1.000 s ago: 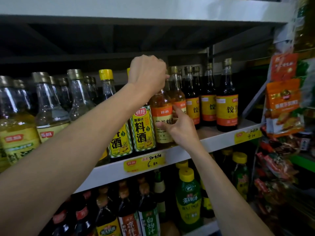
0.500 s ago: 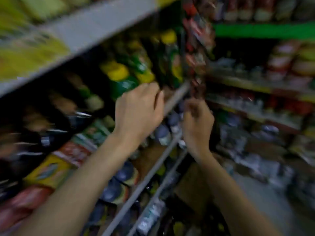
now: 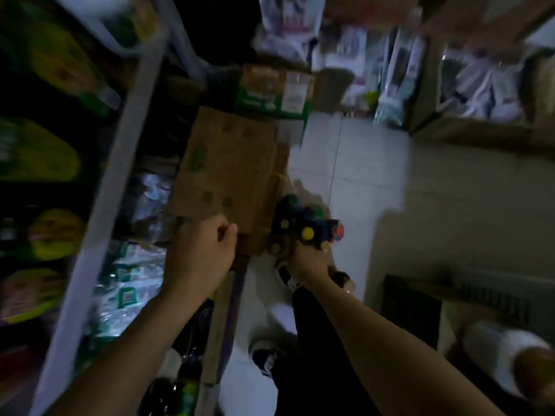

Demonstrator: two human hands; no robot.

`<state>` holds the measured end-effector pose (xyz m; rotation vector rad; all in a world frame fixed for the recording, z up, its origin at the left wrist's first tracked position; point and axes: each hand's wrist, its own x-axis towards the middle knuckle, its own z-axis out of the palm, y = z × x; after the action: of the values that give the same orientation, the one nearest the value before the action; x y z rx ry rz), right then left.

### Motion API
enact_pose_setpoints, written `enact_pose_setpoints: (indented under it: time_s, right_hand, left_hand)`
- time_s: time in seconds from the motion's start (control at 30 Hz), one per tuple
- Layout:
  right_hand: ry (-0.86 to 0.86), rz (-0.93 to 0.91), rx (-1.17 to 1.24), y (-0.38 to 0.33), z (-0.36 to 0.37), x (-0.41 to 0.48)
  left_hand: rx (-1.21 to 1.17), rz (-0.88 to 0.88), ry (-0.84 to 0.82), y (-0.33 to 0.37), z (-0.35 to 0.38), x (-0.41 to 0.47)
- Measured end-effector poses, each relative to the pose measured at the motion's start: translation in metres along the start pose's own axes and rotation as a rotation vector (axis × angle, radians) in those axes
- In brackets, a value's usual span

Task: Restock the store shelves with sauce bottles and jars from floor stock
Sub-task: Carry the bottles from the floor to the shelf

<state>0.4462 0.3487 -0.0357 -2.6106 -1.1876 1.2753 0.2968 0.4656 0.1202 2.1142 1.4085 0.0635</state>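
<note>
- Step in hand: fetching the next stock from the floor. The view looks down at the pale tiled floor (image 3: 360, 175), and both arms reach down beside the grey metal shelf edge (image 3: 99, 235).
- The task's thing, a cluster of dark sauce bottles with yellow, green and red caps (image 3: 300, 223), stands on the floor just beside the right edge of a flat brown cardboard carton with green print (image 3: 228, 169).
- The right hand (image 3: 309, 262) is down at the near side of the cluster. Its fingers are hidden among the caps, so I cannot tell whether it grips a bottle.
- The left hand (image 3: 204, 253) is clenched, fingers curled under, with nothing visible in it. It hangs over the near corner of the brown carton.
- Next move, as I judge it: the right hand needs a firm hold round one neck, then a straight lift clear of the neighbouring bottles.
- Containers: the brown carton looks closed, its contents hidden. A green-and-brown printed box (image 3: 270, 91) sits beyond it, too blurred to show what it holds. Whether the bottles are wrapped together I cannot tell.
</note>
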Motion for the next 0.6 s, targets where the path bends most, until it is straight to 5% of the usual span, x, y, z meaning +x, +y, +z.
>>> enact_pose_setpoints:
  time_s: [0.3, 0.5, 0.6]
  right_hand:
    - [0.052, -0.225, -0.4, 0.012, 0.151, 0.136]
    - [0.094, -0.315, -0.355, 0.016, 0.117, 0.11]
    - [0.129, -0.278, -0.29, -0.002, 0.063, 0.061]
  left_hand:
    - [-0.056, -0.096, -0.138, -0.103, 0.173, 0.009]
    - [-0.156, -0.263, -0.167, -0.117, 0.199, 0.017]
    - [-0.271, -0.278, -0.344, -0.11, 0.19, 0.017]
